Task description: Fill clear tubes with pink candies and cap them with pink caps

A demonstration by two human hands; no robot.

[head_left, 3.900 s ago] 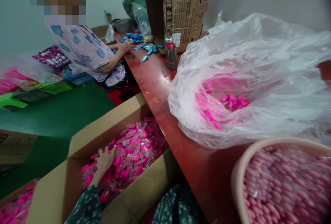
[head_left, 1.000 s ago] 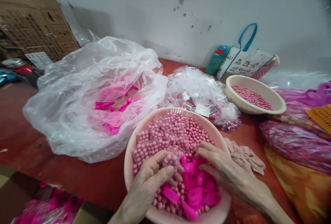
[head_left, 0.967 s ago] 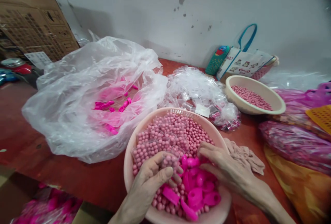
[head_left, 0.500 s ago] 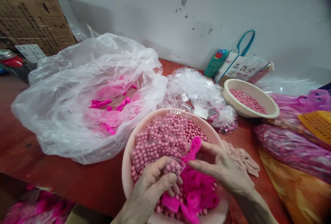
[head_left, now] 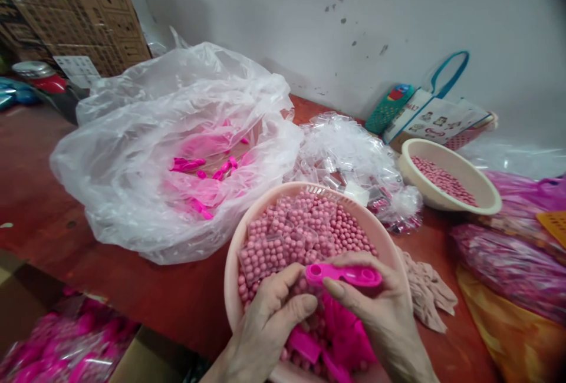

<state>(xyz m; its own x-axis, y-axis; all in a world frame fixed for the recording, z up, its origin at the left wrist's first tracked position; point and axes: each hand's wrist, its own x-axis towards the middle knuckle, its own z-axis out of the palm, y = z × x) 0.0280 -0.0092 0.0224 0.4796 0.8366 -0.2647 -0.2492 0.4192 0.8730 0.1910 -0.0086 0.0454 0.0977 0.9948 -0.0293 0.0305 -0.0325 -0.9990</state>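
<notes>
Over a pale pink basin [head_left: 233,253] of pink beads [head_left: 351,233], my right hand [head_left: 375,306] pinches a bright pink plastic piece [head_left: 345,274] with round holes, held level between thumb and fingers. Beside its left end, my left hand [head_left: 274,312] is closed around a small clear bag of beads [head_left: 301,286], mostly hidden by the fingers. Several filled clear bags [head_left: 265,256] lie on the beads at the basin's left. Under my hands are more bright pink plastic pieces [head_left: 347,330], partly covered by the right hand.
A large clear plastic bag [head_left: 119,188] with pink pieces spreads at left. Behind the basin lies a heap of small clear bags [head_left: 340,141]. A cream bowl [head_left: 490,197] of beads, a crumpled beige glove [head_left: 428,289] and full purplish bags [head_left: 508,265] are at right. A carton [head_left: 79,12] stands far left.
The pink plastic piece in my right hand has turned from nearly upright to level, over the mouth of the bead bag. The view has shifted left, so things appear further right.
</notes>
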